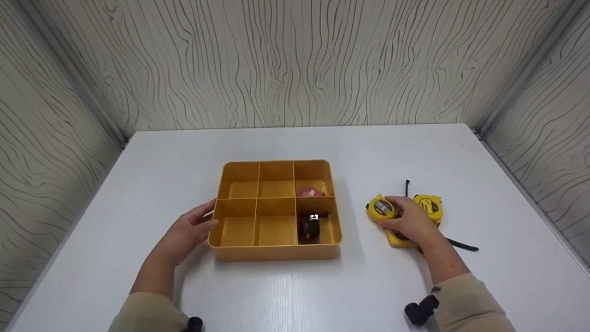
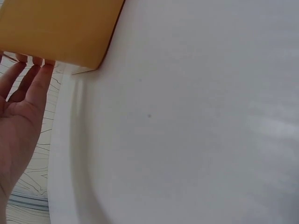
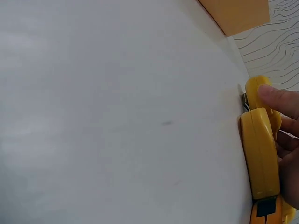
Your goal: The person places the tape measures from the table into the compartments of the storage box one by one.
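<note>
My left hand (image 1: 186, 233) rests against the left side of a yellow-orange divided box (image 1: 276, 253), its fingertips touching the wall in the left wrist view. My right hand (image 1: 412, 221) pinches a small yellow tape measure (image 1: 380, 208) with a dark label, right of the box. In the right wrist view the thumb (image 3: 275, 97) presses on its yellow case. Close by lie another yellow tape measure (image 1: 428, 207) and a yellow one (image 1: 397, 240) partly hidden under the hand. Inside the box, a black tape measure (image 1: 309, 229) sits front right and a reddish object (image 1: 309, 192) back right.
A black strap (image 1: 462, 245) sticks out to the right from the group of tape measures, and another thin black strap (image 1: 407, 187) points toward the back. Wood-grain panels (image 1: 295, 64) stand behind and beside the white table (image 1: 295, 143).
</note>
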The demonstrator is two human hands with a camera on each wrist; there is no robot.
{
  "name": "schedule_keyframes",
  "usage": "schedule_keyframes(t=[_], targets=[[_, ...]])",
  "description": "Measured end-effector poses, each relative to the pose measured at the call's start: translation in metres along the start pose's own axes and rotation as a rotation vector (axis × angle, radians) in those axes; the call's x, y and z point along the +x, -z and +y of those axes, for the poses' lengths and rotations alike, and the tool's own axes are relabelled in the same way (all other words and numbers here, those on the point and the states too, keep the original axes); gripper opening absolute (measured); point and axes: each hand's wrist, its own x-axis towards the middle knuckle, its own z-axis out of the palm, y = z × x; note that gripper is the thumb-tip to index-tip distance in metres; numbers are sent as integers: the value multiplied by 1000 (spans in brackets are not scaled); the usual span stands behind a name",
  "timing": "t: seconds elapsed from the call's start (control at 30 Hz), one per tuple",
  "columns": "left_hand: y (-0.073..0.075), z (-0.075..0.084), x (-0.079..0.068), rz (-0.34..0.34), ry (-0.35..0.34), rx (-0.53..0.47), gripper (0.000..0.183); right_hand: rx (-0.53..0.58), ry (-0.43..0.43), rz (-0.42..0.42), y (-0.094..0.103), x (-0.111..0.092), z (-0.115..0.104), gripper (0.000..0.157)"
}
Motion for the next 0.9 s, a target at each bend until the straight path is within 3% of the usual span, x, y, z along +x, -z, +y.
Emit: schedule_keyframes(t=[0.4, 0.9], targets=[[0, -1, 1, 1, 1, 26, 55, -101, 36, 52, -7, 1, -4, 78], [1, -1, 2, 4, 3, 34, 54, -124, 71, 19, -1, 4, -12, 76]])
